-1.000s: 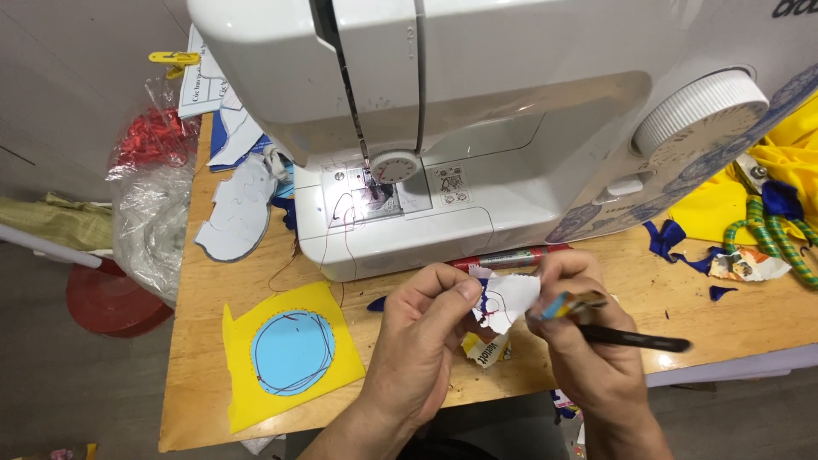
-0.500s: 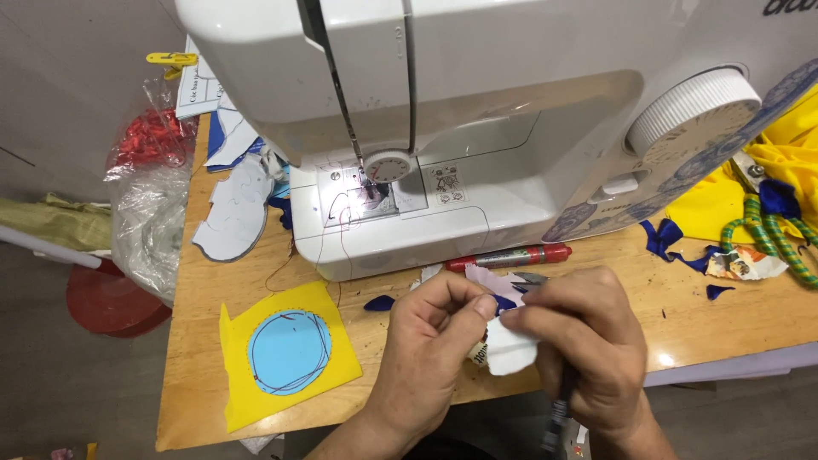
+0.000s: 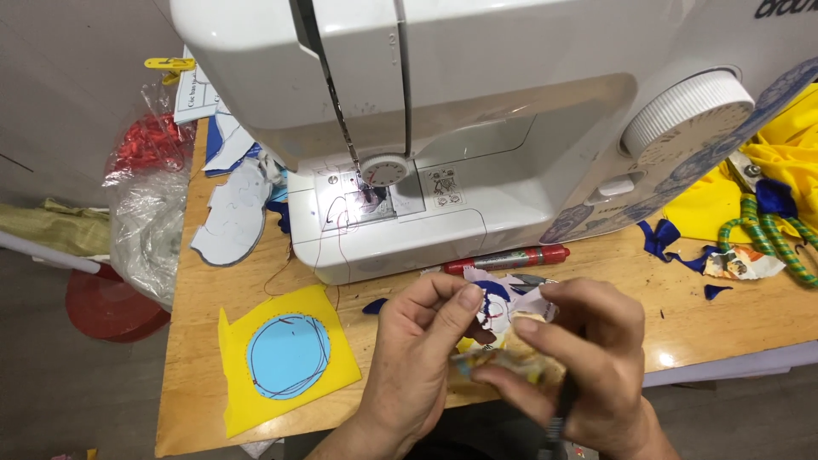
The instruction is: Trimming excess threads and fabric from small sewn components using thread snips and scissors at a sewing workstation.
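Small patch (image 3: 503, 302) of white and blue cloth, held just above the surface (image 3: 204, 324), in front of the sewing machine (image 3: 443, 128). Pinched at its left edge by left hand (image 3: 417, 358), thumb and forefinger closed on it. Right hand (image 3: 588, 358) closed round a blurred, dark-handled tool (image 3: 558, 409) (kind not clear), its colourful tip close under the patch; other fingers touching the patch's right edge.

For clean work here, judged best: keep patch taut between the two hands, grip near the edge being worked, short careful moves of the tool, fingertips out of its path. Motion blur at the tool tip, so a slower pace likely safer.

Around: red marker (image 3: 507, 258) lying just beyond the hands, against the machine base. Yellow square (image 3: 285, 358) with blue circle, flat, to the left, well apart. Pale cut-out (image 3: 228, 220) beside the machine. Plastic bag (image 3: 149, 213) at the left edge. Yellow cloth (image 3: 767, 179) and blue scraps (image 3: 660, 237) to the right.
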